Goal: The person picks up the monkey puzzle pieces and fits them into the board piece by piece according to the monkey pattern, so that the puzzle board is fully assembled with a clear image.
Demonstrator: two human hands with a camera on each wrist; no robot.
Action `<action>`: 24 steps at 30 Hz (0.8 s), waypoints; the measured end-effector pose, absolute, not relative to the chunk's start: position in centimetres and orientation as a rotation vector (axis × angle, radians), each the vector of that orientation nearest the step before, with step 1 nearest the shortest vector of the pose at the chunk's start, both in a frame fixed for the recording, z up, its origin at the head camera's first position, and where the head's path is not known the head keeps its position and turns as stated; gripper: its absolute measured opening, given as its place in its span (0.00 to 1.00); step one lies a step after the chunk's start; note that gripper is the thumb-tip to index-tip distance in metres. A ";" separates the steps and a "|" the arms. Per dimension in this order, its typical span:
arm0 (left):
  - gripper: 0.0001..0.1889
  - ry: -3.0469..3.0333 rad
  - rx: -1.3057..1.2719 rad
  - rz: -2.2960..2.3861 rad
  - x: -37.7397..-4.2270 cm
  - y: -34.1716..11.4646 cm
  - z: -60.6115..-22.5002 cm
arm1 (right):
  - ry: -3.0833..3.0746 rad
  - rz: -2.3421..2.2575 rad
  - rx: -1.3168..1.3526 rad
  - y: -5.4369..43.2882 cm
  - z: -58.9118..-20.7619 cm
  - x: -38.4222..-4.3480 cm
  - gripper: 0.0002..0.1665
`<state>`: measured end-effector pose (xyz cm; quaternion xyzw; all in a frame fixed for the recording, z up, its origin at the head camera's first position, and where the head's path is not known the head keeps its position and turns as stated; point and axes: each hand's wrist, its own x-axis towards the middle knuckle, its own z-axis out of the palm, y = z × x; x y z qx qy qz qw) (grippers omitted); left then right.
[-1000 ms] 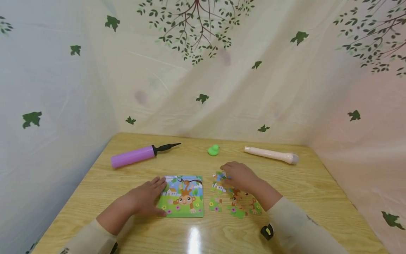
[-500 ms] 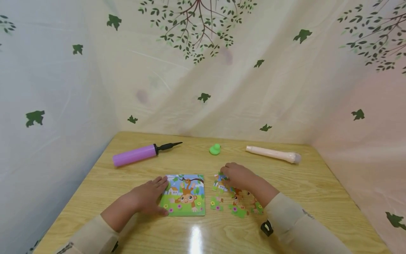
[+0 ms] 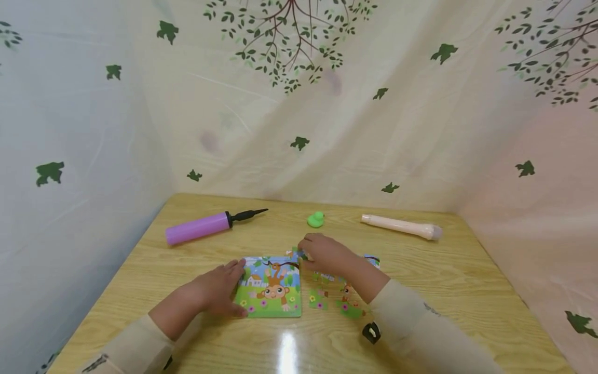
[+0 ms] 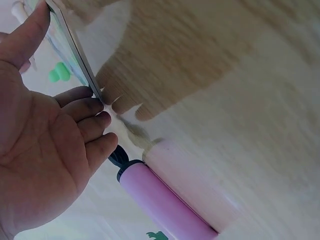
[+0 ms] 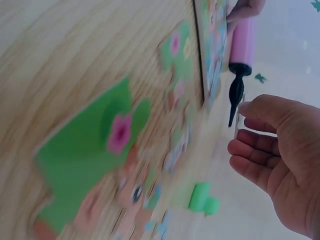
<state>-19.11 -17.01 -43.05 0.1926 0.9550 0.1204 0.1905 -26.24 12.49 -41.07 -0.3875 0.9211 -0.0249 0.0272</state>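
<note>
A monkey picture puzzle board (image 3: pixel 268 293) lies on the table. My left hand (image 3: pixel 217 291) rests along its left edge, thumb low and fingers near the upper corner; the left wrist view shows that hand (image 4: pixel 55 135) with extended fingers touching the edge. By the board's upper right corner, my right hand (image 3: pixel 327 254) pinches a small puzzle piece (image 3: pixel 291 253). Seen edge-on in the right wrist view, that piece is between thumb and fingers of the right hand (image 5: pixel 285 145). Loose puzzle pieces (image 3: pixel 318 299) lie right of the board, partly hidden under the right forearm.
Toward the back of the wooden table (image 3: pixel 467 291) lie a purple hand pump (image 3: pixel 198 228) with a black nozzle, a small green toy duck (image 3: pixel 315 219) and a pale pink microphone-shaped stick (image 3: pixel 402 227). A leaf-patterned cloth (image 3: pixel 252 130) hangs behind.
My right hand has moved left from over the loose pieces to the board's upper right corner, carrying a puzzle piece. My left hand has stayed at the board's left edge.
</note>
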 end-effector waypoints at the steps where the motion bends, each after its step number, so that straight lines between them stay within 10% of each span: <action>1: 0.59 2.686 0.542 0.337 -19.1 -17.0 -43.0 | 2.840 -0.068 -1.218 11.9 -41.1 -26.2 0.18; 24: 0.59 2.677 0.566 0.334 -18.8 -17.1 -42.6 | 2.791 -0.089 -1.195 8.7 -41.4 -26.4 0.28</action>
